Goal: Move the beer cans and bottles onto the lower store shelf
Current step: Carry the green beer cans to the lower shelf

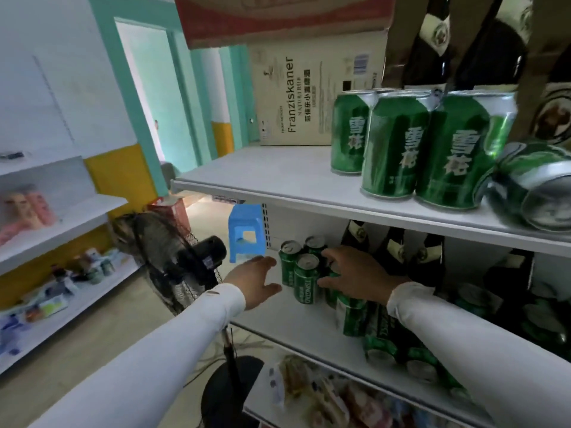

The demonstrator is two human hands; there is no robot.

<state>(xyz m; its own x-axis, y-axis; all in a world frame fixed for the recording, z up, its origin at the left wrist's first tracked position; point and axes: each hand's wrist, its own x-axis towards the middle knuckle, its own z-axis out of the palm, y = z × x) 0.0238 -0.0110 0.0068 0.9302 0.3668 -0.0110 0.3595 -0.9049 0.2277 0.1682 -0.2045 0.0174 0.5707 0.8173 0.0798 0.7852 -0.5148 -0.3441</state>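
Observation:
Several green beer cans [304, 276] stand in a cluster at the left end of the lower shelf [296, 329]. My right hand [352, 274] grips one can at the right side of that cluster, fingers curled round it. My left hand [255, 281] hovers open just left of the cluster, touching nothing. Dark beer bottles [394, 251] stand behind, further right. More green cans [398, 341] lie along the shelf under my right sleeve. On the upper shelf [278, 177], three upright green cans [394, 143] stand beside a toppled one [534, 183].
A Franziskaner carton [309, 97] stands at the back of the upper shelf, with dark bottles [432, 41] above right. A black floor fan [182, 261] stands close to my left arm. A blue stool [245, 231] is behind. Snack packs [324, 393] fill the bottom shelf.

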